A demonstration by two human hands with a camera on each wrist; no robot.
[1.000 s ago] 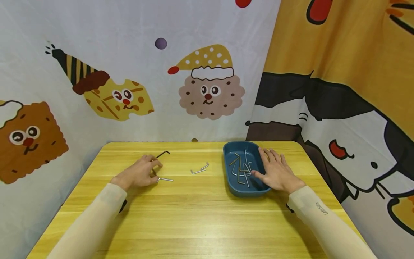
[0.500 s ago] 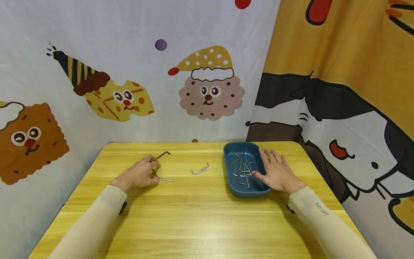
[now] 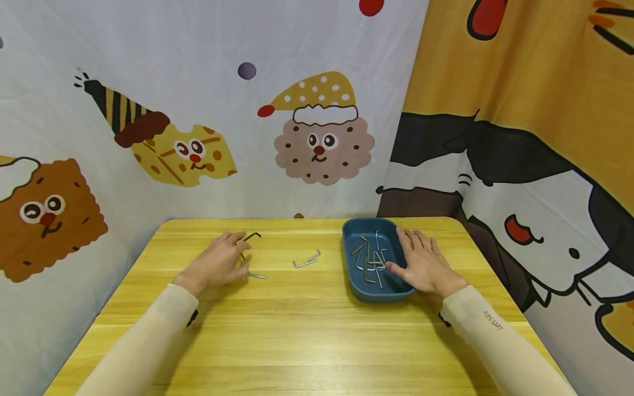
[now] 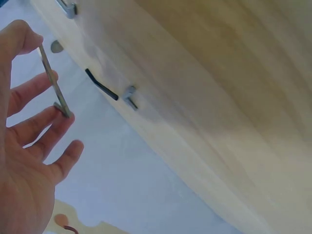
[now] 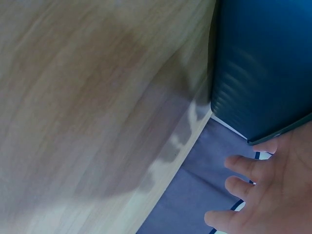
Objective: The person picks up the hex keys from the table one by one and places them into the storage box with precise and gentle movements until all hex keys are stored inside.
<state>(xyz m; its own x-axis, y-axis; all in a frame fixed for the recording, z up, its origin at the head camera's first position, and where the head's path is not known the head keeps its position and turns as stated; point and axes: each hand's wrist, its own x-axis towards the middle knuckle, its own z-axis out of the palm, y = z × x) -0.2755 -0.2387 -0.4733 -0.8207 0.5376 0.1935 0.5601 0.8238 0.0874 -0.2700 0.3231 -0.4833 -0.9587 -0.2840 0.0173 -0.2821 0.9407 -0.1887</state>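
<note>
In the left wrist view my left hand (image 4: 34,131) pinches a dull brass-toned hex key (image 4: 52,78) between thumb tip and fingertips. The head view has this left hand (image 3: 218,263) over the table's left side. Just past its fingers lies a black hex key (image 3: 254,235), and a silver hex key (image 3: 257,276) is partly hidden by the thumb. My right hand (image 3: 426,264) rests on the right rim of a blue plastic bin (image 3: 381,297), fingers straight and spread, thumb over the inside. Several silver and brass-toned hex keys (image 3: 369,261) lie jumbled in the bin.
Two small silver hex keys (image 3: 306,260) lie close together mid-table, between the left hand and the bin. The wooden table (image 3: 297,341) ends at a printed cloth (image 3: 208,203) at the back, and a patterned curtain (image 3: 525,192) hangs on the right.
My left hand has risen slightly and shifted a little away from me, with the hex key between its fingers. The right hand and the bin have stayed put.
</note>
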